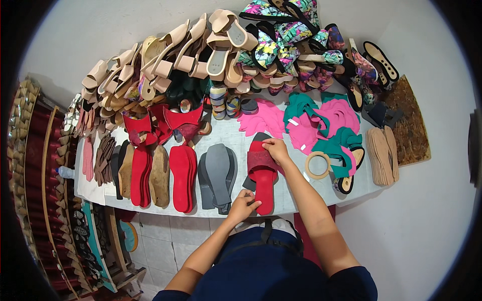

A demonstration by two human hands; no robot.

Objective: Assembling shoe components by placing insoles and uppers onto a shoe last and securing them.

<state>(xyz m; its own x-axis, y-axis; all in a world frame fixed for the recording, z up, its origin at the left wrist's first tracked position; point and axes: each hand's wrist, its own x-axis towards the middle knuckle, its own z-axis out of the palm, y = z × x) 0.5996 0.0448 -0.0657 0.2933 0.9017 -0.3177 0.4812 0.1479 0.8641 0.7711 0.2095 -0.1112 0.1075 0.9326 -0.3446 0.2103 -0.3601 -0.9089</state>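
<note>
A red slide sandal [264, 193], a flat red sole with a wide darker red strap [262, 160] across it, lies at the table's front edge before me. Dark grey sole pieces [249, 182] show from under it. My left hand [243, 206] has its fingers closed at the sandal's heel end, on the left edge. At the toe end, my right hand [276, 150] pinches the sandal just beyond the strap. To the left lie grey soles [219, 173], a stack of red soles [184, 175] and a wooden shoe last [159, 175].
Finished-looking beige sandals [183, 45] and patterned sandals [281, 45] are heaped along the back. Pink pieces [263, 119] and green pieces [346, 143] lie right of centre, by a tape roll [318, 165]. Tan soles [380, 155] stand at the right end. Shelves [47, 175] stand left.
</note>
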